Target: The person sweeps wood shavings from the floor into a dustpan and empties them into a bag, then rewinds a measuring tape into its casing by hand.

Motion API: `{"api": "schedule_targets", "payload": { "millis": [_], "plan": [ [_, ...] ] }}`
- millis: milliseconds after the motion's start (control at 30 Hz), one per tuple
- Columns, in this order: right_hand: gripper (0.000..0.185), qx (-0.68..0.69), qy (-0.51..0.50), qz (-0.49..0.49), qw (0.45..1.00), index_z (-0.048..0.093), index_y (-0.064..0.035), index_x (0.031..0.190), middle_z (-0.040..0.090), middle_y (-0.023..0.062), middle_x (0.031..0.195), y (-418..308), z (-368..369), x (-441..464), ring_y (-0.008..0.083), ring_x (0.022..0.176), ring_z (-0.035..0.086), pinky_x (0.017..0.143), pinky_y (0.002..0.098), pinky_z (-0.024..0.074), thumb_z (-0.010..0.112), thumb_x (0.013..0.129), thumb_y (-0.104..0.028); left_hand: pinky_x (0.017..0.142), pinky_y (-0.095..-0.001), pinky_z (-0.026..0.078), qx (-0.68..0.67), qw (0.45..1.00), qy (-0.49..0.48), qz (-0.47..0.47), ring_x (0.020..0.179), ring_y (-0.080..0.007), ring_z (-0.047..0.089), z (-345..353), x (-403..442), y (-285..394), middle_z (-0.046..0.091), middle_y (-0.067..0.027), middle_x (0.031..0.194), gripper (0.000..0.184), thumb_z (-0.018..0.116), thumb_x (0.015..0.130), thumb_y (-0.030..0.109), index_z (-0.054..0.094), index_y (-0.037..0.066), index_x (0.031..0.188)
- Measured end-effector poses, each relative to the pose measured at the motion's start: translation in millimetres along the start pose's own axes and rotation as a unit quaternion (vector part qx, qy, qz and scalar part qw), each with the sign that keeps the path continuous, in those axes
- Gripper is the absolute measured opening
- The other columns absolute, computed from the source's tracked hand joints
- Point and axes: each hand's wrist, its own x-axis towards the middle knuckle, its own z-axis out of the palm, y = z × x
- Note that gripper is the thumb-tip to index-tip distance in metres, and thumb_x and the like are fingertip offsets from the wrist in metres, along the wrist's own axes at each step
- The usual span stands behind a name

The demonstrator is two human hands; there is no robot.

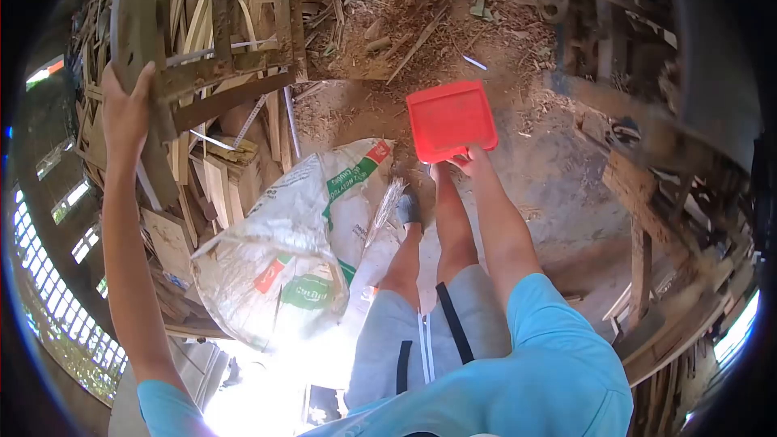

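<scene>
Pale blue shirt (558, 356) closest in, and out past the sleeve goes my right hand (472, 160), grip closed on the near edge of the red dustpan (452, 117). That pan is ahead of my feet, over the dirt floor (554, 170); whether it touches down, I can't tell. One-sided hold, so a twist could tip it and dump whatever it might carry. Over to my left hand (126, 113), up against a timber beam (136, 16): thumb and fingers straddle it, how firmly I can't tell. Lean too hard and the loose wood (220, 186) beside it might shift. Between the hands, a white sack (279, 231) slumps near my shoe (409, 209), its slack plastic a possible snag. Farther out, scattered shavings (518, 32) could make footing slippery.
</scene>
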Motion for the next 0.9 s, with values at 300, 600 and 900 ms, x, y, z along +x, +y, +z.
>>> {"api": "schedule_targets", "payload": {
  "millis": [300, 600, 900],
  "plan": [
    [0.049, 0.110, 0.056, 0.005, 0.992, 0.046, -0.0094, 0.128, 0.053, 0.0152, 0.127, -32, 27, 97, 0.0390, 0.115, 0.052, 0.095, 0.0689, 0.0392, 0.062, 0.082, -0.018, 0.105, -0.0335, 0.033, 0.170, 0.985, 0.012, 0.005, 0.124, -0.0249, 0.047, -11, -14, -13, 0.047, -0.0186, 0.136, 0.069, 0.066, 0.086, 0.037, 0.042, -0.005, 0.136],
    [0.034, 0.042, -0.030, -0.031, 0.998, 0.052, -0.0079, 0.118, 0.062, 0.0125, 0.113, -56, 35, 167, 0.0302, 0.099, 0.061, 0.088, 0.0590, 0.0471, 0.059, 0.087, -0.020, 0.105, -0.0331, 0.034, 0.058, 0.974, 0.028, -0.217, 0.124, -0.0236, 0.045, -8, -16, 24, 0.041, -0.0188, 0.141, 0.069, 0.063, 0.091, 0.028, 0.032, -0.007, 0.141],
    [0.018, 0.078, -0.078, -0.065, 0.992, 0.049, -0.0061, 0.098, 0.058, 0.0075, 0.087, -151, 231, 262, 0.0236, 0.078, 0.061, 0.067, 0.0431, 0.0549, 0.061, 0.087, -0.012, 0.093, -0.0360, 0.046, -0.111, 0.910, 0.102, -0.386, 0.109, -0.0232, 0.055, -21, -25, 4, 0.050, -0.0191, 0.130, 0.063, 0.067, 0.089, 0.020, 0.035, -0.006, 0.137]
  ]
}}
